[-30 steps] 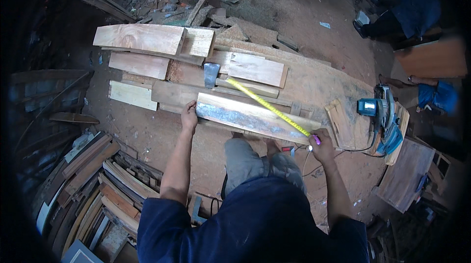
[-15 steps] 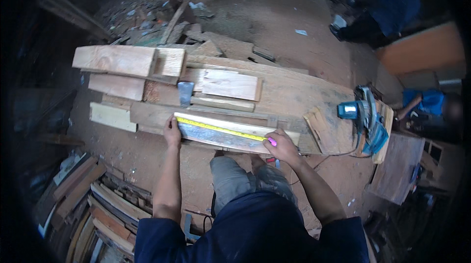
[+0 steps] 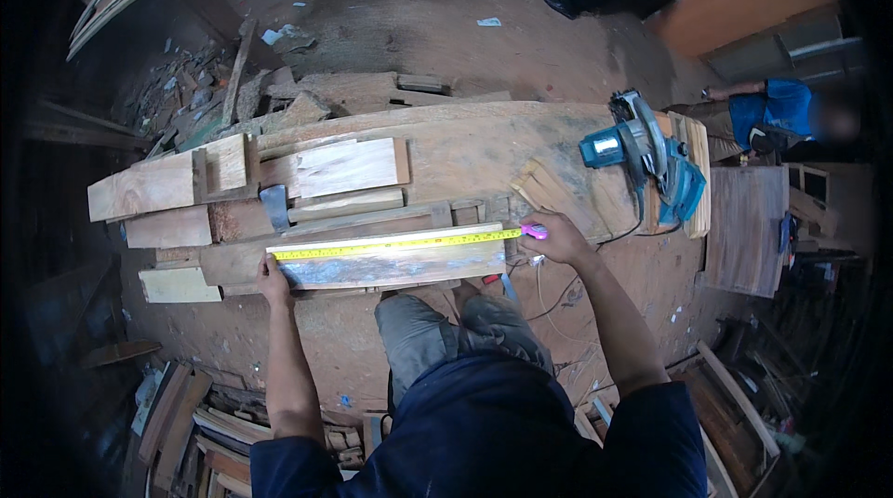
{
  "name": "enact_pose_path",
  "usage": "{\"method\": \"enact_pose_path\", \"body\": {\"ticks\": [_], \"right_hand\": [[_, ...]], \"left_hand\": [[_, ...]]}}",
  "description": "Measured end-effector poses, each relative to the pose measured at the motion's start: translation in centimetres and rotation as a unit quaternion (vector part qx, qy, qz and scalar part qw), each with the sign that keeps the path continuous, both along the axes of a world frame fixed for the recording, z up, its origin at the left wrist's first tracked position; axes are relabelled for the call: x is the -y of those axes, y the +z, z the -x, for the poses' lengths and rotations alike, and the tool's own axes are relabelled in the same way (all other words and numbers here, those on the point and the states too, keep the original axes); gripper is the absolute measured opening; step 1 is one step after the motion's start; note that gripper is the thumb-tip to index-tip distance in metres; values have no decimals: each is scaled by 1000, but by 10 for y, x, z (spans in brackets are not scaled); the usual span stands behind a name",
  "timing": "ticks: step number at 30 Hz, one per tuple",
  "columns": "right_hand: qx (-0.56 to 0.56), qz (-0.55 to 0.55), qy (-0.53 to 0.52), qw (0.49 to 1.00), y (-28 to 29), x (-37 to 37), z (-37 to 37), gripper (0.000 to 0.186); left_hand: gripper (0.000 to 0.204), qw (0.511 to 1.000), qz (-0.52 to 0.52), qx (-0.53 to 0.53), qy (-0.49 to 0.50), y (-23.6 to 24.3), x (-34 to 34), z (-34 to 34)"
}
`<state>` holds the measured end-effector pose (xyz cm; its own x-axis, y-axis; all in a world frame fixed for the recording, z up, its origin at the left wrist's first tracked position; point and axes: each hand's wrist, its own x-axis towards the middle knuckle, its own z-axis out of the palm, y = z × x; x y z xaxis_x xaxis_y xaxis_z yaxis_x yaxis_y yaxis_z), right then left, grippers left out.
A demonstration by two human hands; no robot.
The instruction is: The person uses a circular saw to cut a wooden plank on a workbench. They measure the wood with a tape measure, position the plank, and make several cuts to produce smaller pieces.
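A yellow tape measure blade (image 3: 400, 243) lies stretched along a wooden plank (image 3: 395, 267) with grey-blue stains on its face. My left hand (image 3: 273, 282) is closed at the plank's left end, pinching the blade's tip against the wood. Past the plank's right end, my right hand (image 3: 558, 239) grips the pink tape measure case (image 3: 534, 231). Beneath the plank is a long wooden workbench (image 3: 456, 149). Some of the fingers of both hands are hidden.
A blue circular saw (image 3: 651, 159) with a cord rests at the bench's right end. Board offcuts (image 3: 349, 168) and a grey metal blade-like piece (image 3: 274, 207) lie behind the plank. Stacked wood (image 3: 177, 414) is at lower left. A person in blue (image 3: 786, 107) is at right.
My right hand has moved right with the case, drawing out more blade, from over the plank to beyond its right end. My left hand stays at the left end. The view has shifted.
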<state>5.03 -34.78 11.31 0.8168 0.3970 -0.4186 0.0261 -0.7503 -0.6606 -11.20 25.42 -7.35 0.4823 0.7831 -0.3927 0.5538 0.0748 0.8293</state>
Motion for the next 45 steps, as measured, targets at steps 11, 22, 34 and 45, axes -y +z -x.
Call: {"method": "enact_pose_path", "body": {"ticks": [11, 22, 34, 45], "right_hand": [[-20, -25, -16, 999, -17, -31, 5, 46], [-42, -23, 21, 999, -4, -31, 1, 48], [28, -22, 68, 997, -1, -29, -13, 44], [-106, -105, -122, 981, -24, 33, 29, 47]], "left_hand": [[42, 999, 40, 17, -2, -21, -10, 2], [38, 991, 121, 45, 41, -7, -9, 0], [37, 994, 57, 83, 34, -4, -25, -16], [81, 798, -227, 55, -556, 158, 198, -70]]}}
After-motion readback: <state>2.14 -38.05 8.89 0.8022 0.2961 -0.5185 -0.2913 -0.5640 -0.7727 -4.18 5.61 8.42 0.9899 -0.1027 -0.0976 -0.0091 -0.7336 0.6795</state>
